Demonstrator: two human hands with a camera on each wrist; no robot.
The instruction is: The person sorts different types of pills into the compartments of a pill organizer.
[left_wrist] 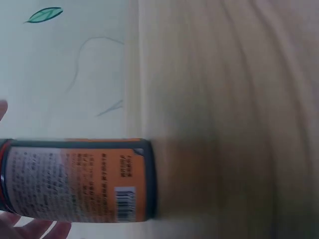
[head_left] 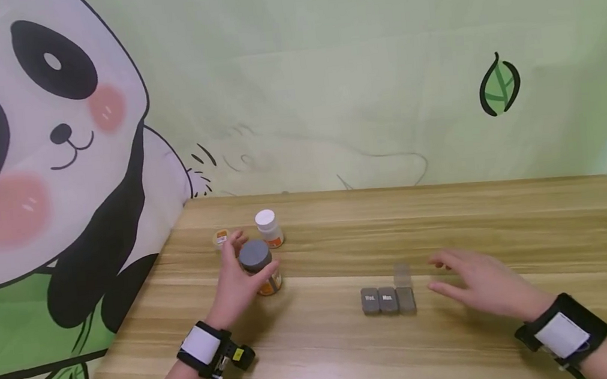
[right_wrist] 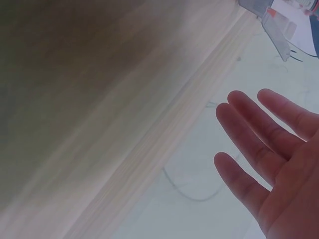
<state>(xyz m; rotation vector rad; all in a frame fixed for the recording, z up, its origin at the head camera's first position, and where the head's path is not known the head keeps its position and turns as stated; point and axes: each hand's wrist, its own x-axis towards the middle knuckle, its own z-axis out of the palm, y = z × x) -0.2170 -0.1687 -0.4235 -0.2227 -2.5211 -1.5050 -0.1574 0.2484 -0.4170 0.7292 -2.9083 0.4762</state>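
Note:
My left hand grips a dark jar with a grey lid, thumb on its right side and fingers round the left and back. In the left wrist view the jar's orange and grey label with a barcode shows. To the right of three small grey pill compartments, my right hand hovers with its fingers apart, touching nothing. The rightmost compartment has its clear lid raised; the other two are closed and read "Wed." and "Mon.". In the right wrist view the right hand has extended, spread fingers.
A white bottle with a white cap stands just behind the jar. Behind my left fingers lies a small round item with an orange label. The wooden table ends at a printed panda backdrop.

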